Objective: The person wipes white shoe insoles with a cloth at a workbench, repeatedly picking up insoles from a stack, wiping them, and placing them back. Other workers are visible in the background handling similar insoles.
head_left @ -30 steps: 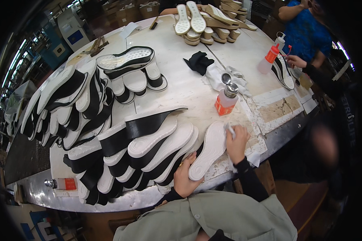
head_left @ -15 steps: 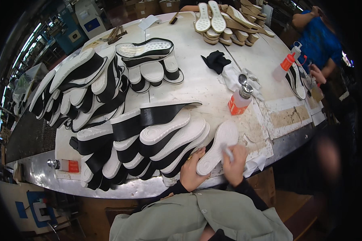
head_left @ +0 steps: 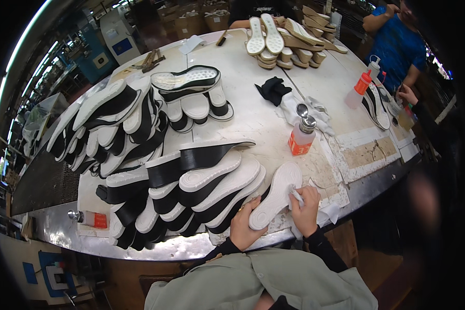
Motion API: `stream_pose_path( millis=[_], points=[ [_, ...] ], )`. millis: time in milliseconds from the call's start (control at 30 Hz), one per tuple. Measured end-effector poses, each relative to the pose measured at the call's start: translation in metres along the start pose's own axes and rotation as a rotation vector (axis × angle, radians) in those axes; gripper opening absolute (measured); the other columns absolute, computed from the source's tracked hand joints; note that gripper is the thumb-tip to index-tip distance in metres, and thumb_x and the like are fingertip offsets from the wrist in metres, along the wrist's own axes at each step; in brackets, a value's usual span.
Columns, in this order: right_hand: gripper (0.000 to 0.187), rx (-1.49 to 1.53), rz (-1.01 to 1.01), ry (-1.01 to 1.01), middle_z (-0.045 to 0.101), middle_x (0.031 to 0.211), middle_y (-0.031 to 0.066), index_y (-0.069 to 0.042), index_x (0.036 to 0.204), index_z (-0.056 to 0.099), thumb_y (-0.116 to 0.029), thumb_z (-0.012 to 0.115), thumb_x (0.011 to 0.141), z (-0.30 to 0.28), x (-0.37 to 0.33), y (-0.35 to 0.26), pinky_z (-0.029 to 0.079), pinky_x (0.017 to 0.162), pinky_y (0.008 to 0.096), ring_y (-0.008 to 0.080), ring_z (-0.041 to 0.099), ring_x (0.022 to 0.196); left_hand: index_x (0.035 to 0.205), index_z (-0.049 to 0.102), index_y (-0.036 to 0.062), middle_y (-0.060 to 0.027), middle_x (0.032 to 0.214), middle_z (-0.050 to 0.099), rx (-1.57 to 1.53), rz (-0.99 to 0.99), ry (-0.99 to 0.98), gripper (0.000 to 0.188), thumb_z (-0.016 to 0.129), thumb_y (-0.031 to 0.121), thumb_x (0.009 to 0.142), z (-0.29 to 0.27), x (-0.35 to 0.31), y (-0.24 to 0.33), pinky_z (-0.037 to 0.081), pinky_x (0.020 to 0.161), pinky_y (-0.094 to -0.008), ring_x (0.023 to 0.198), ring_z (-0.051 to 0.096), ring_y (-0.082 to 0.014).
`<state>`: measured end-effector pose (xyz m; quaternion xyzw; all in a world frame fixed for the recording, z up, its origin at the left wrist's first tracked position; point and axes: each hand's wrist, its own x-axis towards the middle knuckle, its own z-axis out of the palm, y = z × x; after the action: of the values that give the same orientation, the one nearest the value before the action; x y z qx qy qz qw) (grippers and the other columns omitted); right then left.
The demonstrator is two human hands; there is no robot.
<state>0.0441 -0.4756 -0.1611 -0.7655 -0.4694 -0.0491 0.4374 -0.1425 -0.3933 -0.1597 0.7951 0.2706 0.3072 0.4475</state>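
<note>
A shoe sole [head_left: 275, 199] with a white textured bottom and a dark side lies tilted at the table's near edge, bottom up. My left hand [head_left: 246, 227] grips its heel end from the left. With fingers pinched, my right hand [head_left: 306, 211] presses a small white cloth [head_left: 296, 195] on the sole's right edge, near the middle. Just left of my left hand rises a stack of black and white wedge soles [head_left: 206, 181]. Beyond the held sole stands a clear bottle [head_left: 301, 139] with a metal top and an orange label.
More black and white soles [head_left: 113, 113] are piled at the left, tan ones [head_left: 289, 46] at the far side. A black cloth [head_left: 274, 90], white rags [head_left: 315, 111] and a red-topped bottle [head_left: 359, 88] lie or stand beyond. Another bottle [head_left: 90, 219] lies near left. A person in blue [head_left: 398, 44] is at the right.
My right hand has shifted a little up and outward along the sole with the cloth, and is no longer blurred. My left hand keeps its hold. The whole view has tilted slightly.
</note>
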Motion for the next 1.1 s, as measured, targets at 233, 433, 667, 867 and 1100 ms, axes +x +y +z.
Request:
stream_pose_path(
  millis=[233, 433, 667, 867, 1100],
  points=[
    [0.013, 0.052, 0.146, 0.084, 0.061, 0.083, 0.0144, -0.002, 0.082, 0.061, -0.013, 0.068, 0.082, 0.022, 0.043, 0.046, 0.037, 0.079, 0.0430, 0.0344, 0.054, 0.086, 0.129, 0.051, 0.0013, -0.0204, 0.124, 0.061, -0.002, -0.078, -0.080, 0.069, 0.081, 0.014, 0.069, -0.029, -0.001, 0.026, 0.049, 0.093, -0.0369, 0.112, 0.062, -0.0356],
    [0.016, 0.262, 0.278, 0.100, 0.062, 0.079, 0.0164, 0.002, 0.083, 0.062, -0.012, 0.068, 0.084, 0.021, 0.038, 0.057, 0.042, 0.073, 0.0412, 0.0315, 0.057, 0.078, 0.120, 0.058, 0.0022, -0.0168, 0.112, 0.067, -0.072, -0.156, -0.167, 0.060, 0.083, 0.016, 0.068, -0.062, -0.007, 0.045, 0.051, 0.089, -0.0345, 0.104, 0.066, -0.0301],
    [0.017, 0.304, 0.219, 0.116, 0.063, 0.079, 0.0171, 0.004, 0.086, 0.063, -0.012, 0.067, 0.086, 0.022, 0.040, 0.060, 0.043, 0.071, 0.0405, 0.0303, 0.057, 0.076, 0.126, 0.056, 0.0032, -0.0175, 0.117, 0.065, 0.079, -0.001, 0.048, 0.066, 0.082, 0.011, 0.065, -0.018, -0.028, 0.018, 0.050, 0.092, -0.0373, 0.109, 0.063, -0.0338],
    [0.018, 0.322, 0.228, 0.105, 0.064, 0.080, 0.0169, 0.005, 0.087, 0.063, -0.013, 0.066, 0.087, 0.023, 0.040, 0.060, 0.043, 0.072, 0.0398, 0.0294, 0.057, 0.077, 0.125, 0.056, 0.0044, -0.0176, 0.112, 0.066, 0.033, -0.042, 0.110, 0.067, 0.082, 0.008, 0.063, -0.013, -0.033, 0.019, 0.051, 0.090, -0.0370, 0.104, 0.065, -0.0346],
    [0.019, 0.348, 0.227, 0.085, 0.064, 0.082, 0.0170, 0.005, 0.088, 0.063, -0.014, 0.066, 0.088, 0.019, 0.040, 0.056, 0.044, 0.074, 0.0388, 0.0282, 0.059, 0.079, 0.126, 0.056, 0.0047, -0.0180, 0.112, 0.066, 0.055, -0.038, 0.091, 0.067, 0.081, 0.006, 0.064, -0.015, -0.033, 0.021, 0.052, 0.089, -0.0370, 0.103, 0.065, -0.0347]
  ],
)
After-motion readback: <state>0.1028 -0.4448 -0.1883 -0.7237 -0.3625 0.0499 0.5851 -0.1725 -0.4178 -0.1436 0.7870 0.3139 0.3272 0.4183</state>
